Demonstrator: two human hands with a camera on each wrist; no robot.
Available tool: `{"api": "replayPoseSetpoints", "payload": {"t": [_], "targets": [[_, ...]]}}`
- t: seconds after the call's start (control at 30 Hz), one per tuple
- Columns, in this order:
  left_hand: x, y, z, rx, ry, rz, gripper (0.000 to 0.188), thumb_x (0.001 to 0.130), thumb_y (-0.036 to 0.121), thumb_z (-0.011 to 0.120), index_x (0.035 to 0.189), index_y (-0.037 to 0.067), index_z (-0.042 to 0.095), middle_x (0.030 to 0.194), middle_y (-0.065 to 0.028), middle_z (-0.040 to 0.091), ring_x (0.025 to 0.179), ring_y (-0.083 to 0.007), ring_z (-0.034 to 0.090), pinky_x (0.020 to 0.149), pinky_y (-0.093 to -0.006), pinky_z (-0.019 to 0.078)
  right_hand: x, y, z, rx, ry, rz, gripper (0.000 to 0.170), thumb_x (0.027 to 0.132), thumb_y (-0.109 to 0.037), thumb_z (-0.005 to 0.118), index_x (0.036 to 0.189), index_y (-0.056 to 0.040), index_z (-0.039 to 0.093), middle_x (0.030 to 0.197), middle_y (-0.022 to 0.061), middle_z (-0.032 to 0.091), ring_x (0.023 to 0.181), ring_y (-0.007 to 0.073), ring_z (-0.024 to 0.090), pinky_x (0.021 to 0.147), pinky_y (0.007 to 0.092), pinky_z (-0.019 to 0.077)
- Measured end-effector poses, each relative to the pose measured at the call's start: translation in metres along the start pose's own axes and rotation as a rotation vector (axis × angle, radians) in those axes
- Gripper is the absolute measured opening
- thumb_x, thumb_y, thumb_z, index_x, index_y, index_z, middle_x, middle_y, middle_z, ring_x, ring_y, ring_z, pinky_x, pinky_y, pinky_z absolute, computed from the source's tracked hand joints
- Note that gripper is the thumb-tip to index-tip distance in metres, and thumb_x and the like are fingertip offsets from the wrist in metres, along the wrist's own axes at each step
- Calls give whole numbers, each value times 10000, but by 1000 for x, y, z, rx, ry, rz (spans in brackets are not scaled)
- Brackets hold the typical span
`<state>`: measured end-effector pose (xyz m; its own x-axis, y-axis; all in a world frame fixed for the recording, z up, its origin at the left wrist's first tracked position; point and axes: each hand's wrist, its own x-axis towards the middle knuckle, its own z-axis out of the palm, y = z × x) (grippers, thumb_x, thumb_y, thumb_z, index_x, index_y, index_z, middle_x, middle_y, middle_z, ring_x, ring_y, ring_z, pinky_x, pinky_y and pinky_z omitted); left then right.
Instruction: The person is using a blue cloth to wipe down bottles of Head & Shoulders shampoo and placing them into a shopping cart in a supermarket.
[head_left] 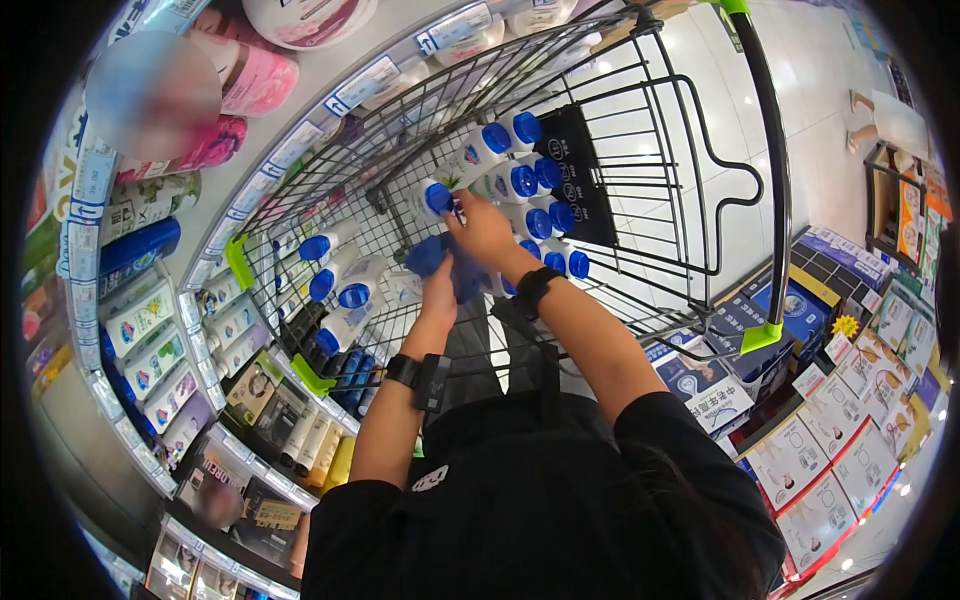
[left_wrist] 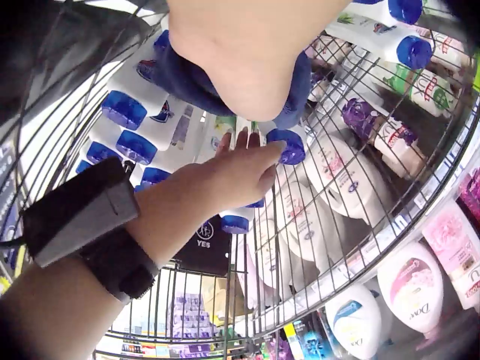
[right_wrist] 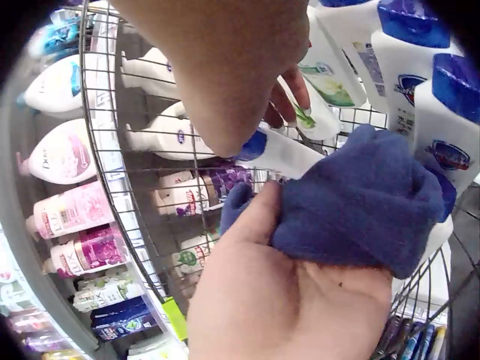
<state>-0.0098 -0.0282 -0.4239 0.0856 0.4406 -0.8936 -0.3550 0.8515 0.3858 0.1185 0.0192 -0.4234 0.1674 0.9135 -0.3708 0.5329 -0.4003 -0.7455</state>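
Blue cloth (head_left: 428,256) sits clamped in our left grip (head_left: 440,293); at its twelve o'clock our right grip (head_left: 488,232) clamps a bottle (head_left: 434,197), probably to steady it. Other bottles (head_left: 524,181) stand at one o'clock in the cart (head_left: 762,338), perhaps leaving us room.

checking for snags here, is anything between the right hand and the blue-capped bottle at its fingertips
Nothing visible: the right hand meets the blue-capped bottle directly. The blue cloth at the left hand is close by, but to the side, not between them.
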Motion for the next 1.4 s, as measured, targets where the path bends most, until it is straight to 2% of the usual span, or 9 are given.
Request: {"api": "replayPoseSetpoints", "payload": {"t": [0.1, 0.37, 0.6, 0.67, 0.73, 0.8, 0.93, 1.17, 1.4], "targets": [[2, -7, 8, 86, -15, 4, 299, 880, 198, 502, 1136, 43, 506, 1097, -57, 573, 992, -187, 554, 870, -326, 431, 2, 12, -20, -46, 119, 11, 292, 732, -236, 590, 946, -38, 568, 873, 166, 604, 804, 341, 597, 670, 421, 491], [12, -39, 27, 237, 32, 19, 349, 848, 236, 557, 1122, 23, 523, 1069, -55, 577, 964, -172, 548, 849, -304, 414, -30, 46, -57, -626, 24, 131, 236, 673, -135, 563, 880, -24, 531, 948, 178, 547, 726, 312, 621, 571, 380, 509], [20, -59, 23, 350, 64, 61, 356, 837, 260, 563, 1084, 5, 554, 1037, -50, 584, 942, -147, 537, 835, -280, 401, -23, 68, -56, -538, -122, 183, 311, 682, -134, 583, 967, -10, 564, 1048, 263, 497, 812, 343, 617, 678, 387, 519], [11, -48, 29, 349, 24, -53, 348, 843, 275, 550, 1075, 16, 560, 1053, -53, 584, 945, -144, 540, 842, -271, 399, -25, 51, -72, -606, -223, 128, 259, 727, -131, 557, 956, -25, 613, 1022, 182, 576, 861, 328, 612, 705, 380, 515], [27, -60, 18, 275, -69, 50, 331, 850, 288, 538, 1055, 31, 569, 1028, -48, 595, 923, -150, 552, 835, -269, 406, -12, 64, -64, -610, -312, 143, 222, 742, -143, 539, 906, -36, 644, 976, 173, 612, 897, 328, 607, 736, 386, 507], [10, -46, 33, 361, 47, -11, 302, 862, 287, 525, 1038, 46, 575, 1005, -41, 603, 904, -148, 564, 821, -265, 420, -9, 60, -71, -567, -328, 168, 229, 723, -162, 551, 881, -32, 653, 939, 191, 623, 909, 319, 605, 761, 388, 498], [-7, -34, 32, 281, -1, -84, 453, 835, 356, 544, 1136, 18, 525, 1084, -46, 567, 951, -123, 520, 818, -272, 387, -8, 69, -77, -427, -276, 102, 275, 675, -202, 580, 858, -10, 649, 907, 201, 622, 879, 322, 608, 771, 377, 494], [-3, -33, 19, 108, -70, -160, 402, 860, 326, 516, 1104, 7, 539, 1085, -53, 581, 952, -155, 548, 839, -285, 395, -18, 69, -58, -654, -451, 80, 325, 705, -258, 621, 945, -39, 634, 1000, 163, 609, 894, 288, 615, 746, 371, 502], [16, -46, 29, 840, 103, 276, 427, 799, 313, 591, 1024, -50, 568, 978, -155, 616, 884, -262, 582, 765, -336, 426, -31, 63, -37, -753, -356, 122, 218, 743, -216, 591, 895, -77, 661, 985, 132, 622, 891, 245, 622, 720, 339, 507]]}}
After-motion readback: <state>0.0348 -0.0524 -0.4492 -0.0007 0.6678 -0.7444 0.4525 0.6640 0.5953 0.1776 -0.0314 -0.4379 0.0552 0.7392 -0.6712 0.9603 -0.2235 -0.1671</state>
